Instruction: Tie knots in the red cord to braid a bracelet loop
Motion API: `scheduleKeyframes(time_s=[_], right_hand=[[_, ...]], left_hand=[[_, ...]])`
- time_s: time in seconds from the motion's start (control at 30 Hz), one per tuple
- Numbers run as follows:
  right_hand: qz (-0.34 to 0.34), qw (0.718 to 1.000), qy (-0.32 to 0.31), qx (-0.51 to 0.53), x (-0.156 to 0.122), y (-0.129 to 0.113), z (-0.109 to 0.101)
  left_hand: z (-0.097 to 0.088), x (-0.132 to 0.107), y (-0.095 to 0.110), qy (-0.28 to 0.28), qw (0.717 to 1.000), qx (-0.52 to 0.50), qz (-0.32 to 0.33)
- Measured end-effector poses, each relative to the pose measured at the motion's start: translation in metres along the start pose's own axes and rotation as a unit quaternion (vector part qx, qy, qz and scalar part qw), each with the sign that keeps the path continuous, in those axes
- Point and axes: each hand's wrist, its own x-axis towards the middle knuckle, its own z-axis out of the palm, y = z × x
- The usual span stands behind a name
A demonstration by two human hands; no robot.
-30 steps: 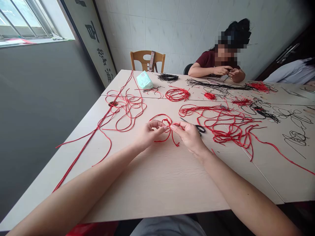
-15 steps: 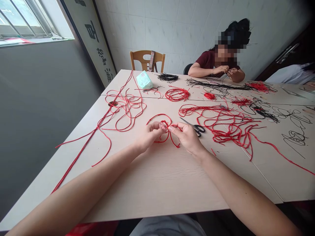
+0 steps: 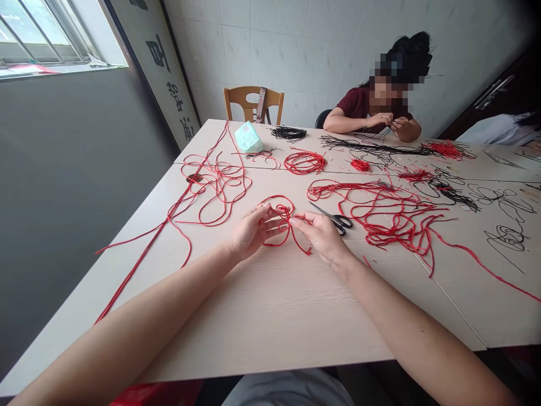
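Observation:
A red braided cord [image 3: 279, 244] is bunched into small loops between my hands, with a knotted end hanging at the lower right. My right hand [image 3: 319, 234] pinches the cord between thumb and fingertips beside the bunch. At the left of the loops, my left hand [image 3: 253, 230] has its fingers stretched out and apart, the cord lying against them; its thumb is raised. Whether the left fingertips bear any of the cord's weight, I cannot tell. Black-handled scissors [image 3: 340, 221] lie just beyond my right hand, blades pointing up-left.
Tangled red cords [image 3: 397, 234] spread over the right of the table [image 3: 270, 316]. Thin red strands [image 3: 220, 180] cross the left side. Behind are a coiled red cord [image 3: 304, 162], a pale green tissue pack [image 3: 248, 138] and black cords [image 3: 376, 145]. Across sits a person [image 3: 353, 107] handling dark cord.
My left hand has loosened its pinch; its fingers have spread and its palm has turned toward the loops. My right hand keeps its pinch and has barely moved.

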Motion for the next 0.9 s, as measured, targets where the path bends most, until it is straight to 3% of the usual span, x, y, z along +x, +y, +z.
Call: scheduleKeyframes(time_s=[0.17,0.3,0.4,0.6,0.7,0.9], right_hand=[[-0.001,1.0,-0.014,-0.015,0.003,-0.001,-0.007],[-0.054,0.987,-0.003,-0.153,0.013,0.006,-0.026],[-0.048,0.963,0.0,-0.266,0.019,0.013,-0.042],[-0.038,0.937,-0.024,-0.346,0.022,0.013,-0.056],[-0.066,0.927,0.022,-0.369,0.023,0.011,-0.053],[-0.14,0.896,0.126,-0.403,0.029,0.007,-0.053]], left_hand=[[-0.004,0.002,0.002,0.035,0.999,-0.02,0.015],[-0.007,0.004,0.003,0.072,0.997,-0.02,0.036],[-0.007,0.006,0.002,0.096,0.994,-0.019,0.047],[-0.011,0.01,0.002,0.11,0.989,-0.03,0.092],[-0.01,0.01,0.004,0.11,0.986,-0.027,0.119],[-0.002,0.008,0.007,0.141,0.982,0.047,0.113]])
